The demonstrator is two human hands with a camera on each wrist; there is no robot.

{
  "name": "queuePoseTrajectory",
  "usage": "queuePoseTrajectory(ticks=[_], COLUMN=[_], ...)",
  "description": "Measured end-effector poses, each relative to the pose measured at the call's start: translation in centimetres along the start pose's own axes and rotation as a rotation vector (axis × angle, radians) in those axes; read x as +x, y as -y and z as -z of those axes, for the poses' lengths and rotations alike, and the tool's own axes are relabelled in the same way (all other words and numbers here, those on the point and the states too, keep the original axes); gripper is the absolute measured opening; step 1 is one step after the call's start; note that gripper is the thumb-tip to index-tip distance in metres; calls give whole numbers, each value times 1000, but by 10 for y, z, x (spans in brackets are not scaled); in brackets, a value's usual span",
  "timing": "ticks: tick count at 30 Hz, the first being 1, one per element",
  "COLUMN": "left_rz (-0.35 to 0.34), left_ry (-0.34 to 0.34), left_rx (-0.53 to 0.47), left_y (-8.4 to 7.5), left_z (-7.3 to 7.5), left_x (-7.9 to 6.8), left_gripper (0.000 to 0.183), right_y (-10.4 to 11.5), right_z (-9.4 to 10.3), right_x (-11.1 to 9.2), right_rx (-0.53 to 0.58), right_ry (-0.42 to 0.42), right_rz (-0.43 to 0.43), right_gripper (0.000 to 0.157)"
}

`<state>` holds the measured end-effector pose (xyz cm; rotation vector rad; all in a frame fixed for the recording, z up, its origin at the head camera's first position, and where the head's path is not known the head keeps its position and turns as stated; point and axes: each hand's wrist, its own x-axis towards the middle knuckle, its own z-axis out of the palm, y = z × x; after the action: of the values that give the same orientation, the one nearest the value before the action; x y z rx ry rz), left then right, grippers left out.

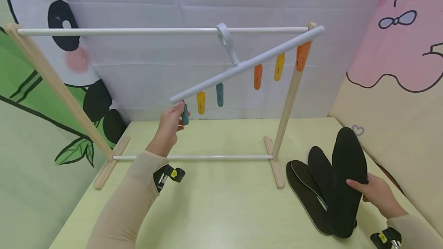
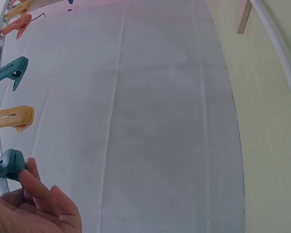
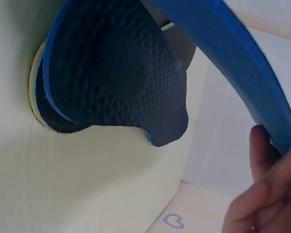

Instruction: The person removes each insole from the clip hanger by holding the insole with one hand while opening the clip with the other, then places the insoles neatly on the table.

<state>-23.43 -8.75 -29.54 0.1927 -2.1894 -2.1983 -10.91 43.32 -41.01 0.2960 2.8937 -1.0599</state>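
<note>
A pale clip hanger [image 1: 256,61] hangs by its hook from the rack's top bar, its left end lower than its right. My left hand [image 1: 168,124] pinches the teal clip [image 1: 185,114] at that low end; the left wrist view shows thumb and fingers around this clip [image 2: 9,165]. Over at the right, my right hand [image 1: 378,193] grips a black insole [image 1: 349,172] by its edge, holding it raised and tilted. Its blue side [image 3: 233,53] fills much of the right wrist view. More black insoles [image 1: 301,191] lie on the table beside it.
Other clips in yellow [image 1: 201,103], teal [image 1: 220,94] and orange [image 1: 258,77] hang along the hanger. The rack has wooden legs [image 1: 288,107], a white top bar [image 1: 121,31] and a low bar [image 1: 221,157]. Printed cloth walls surround the pale table [image 1: 221,203].
</note>
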Motion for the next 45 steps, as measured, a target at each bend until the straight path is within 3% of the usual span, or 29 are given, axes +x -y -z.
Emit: queuePoseTrajectory(ticks=[7,27,45], left_rz=[1,-7,-10], left_ry=[-16,-20,-36], left_rx=[-8,-12,-16], left_y=[-2,-1,-3], left_z=[0,-1,0], left_x=[0,-4,-5], left_gripper=[29,29,30], right_y=[-3,-13,-19], right_z=[4,2,-6], right_x=[6,24,42], right_rx=[51,63,55], right_ry=[33,133,159], right_rz=[-5,4,-12], right_gripper=[31,26,28])
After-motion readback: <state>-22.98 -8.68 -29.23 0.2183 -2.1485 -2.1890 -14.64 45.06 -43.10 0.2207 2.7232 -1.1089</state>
